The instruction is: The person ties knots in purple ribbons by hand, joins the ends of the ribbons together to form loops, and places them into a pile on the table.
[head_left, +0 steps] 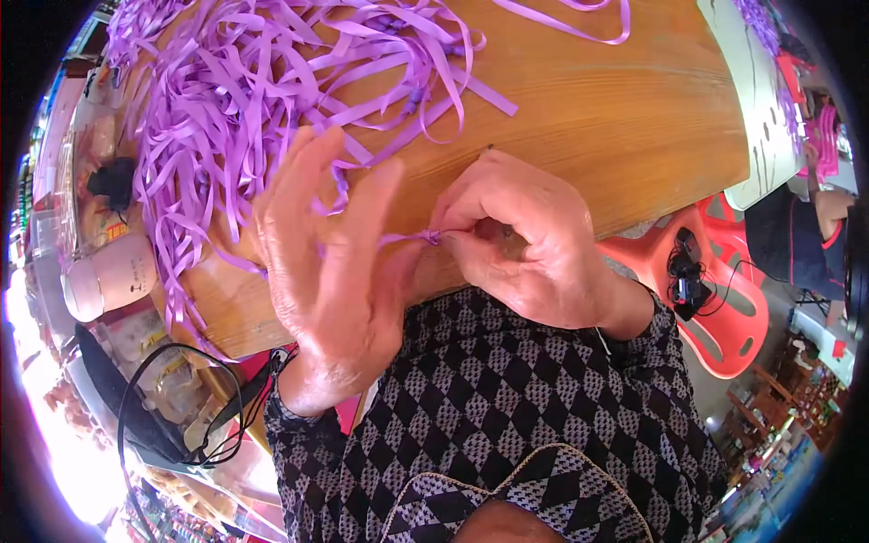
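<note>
A thin purple ribbon [409, 238] runs taut between both hands over the near edge of a wooden table [615, 136]. My left hand [330, 262] holds one end pinched by thumb and lower fingers, its other fingers spread upward. My right hand [525, 240] is curled, its fingertips pinching the ribbon at a small knot. A big loose pile of purple ribbons [244, 100] lies on the table just beyond my left hand.
A pink cup [109, 276] stands left of the table. Black cables [181, 398] hang at lower left. A red plastic stool [715, 290] with a black device on it stands to the right. Another person sits at far right by a white table [769, 118].
</note>
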### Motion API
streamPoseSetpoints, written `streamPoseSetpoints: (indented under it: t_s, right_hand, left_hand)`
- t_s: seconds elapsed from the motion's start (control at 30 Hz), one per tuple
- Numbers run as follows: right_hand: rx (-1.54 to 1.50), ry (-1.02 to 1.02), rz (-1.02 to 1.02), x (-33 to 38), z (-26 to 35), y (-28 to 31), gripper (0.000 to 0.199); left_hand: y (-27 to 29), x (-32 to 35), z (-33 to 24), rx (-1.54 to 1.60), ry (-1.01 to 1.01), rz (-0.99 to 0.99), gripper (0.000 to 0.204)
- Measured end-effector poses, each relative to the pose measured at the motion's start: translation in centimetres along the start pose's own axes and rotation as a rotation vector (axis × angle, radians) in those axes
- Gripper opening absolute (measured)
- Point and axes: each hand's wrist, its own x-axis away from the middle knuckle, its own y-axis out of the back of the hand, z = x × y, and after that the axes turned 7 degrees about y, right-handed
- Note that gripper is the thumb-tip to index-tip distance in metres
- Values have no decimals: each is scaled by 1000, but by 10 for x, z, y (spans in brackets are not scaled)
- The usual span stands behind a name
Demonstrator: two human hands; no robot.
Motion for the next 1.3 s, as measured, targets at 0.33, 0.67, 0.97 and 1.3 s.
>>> streamPoseSetpoints:
  t_s: [0.33,0.67,0.97,1.3]
  right_hand:
    - [59,68,-42,0,4,-3,14]
    - [243,163,-68,-6,4,2,9]
    - [-80,-88,-23,0,2,6,2]
    - [-184,-66,-76,7,-2,-1,5]
  left_hand:
    - [-2,19,-5,500,400,259,24]
    - [-2,20,1,906,812,436,12]
    - [3,15,-1,1170,1147,470,21]
    - [-4,18,-4,1227,1158,393,17]
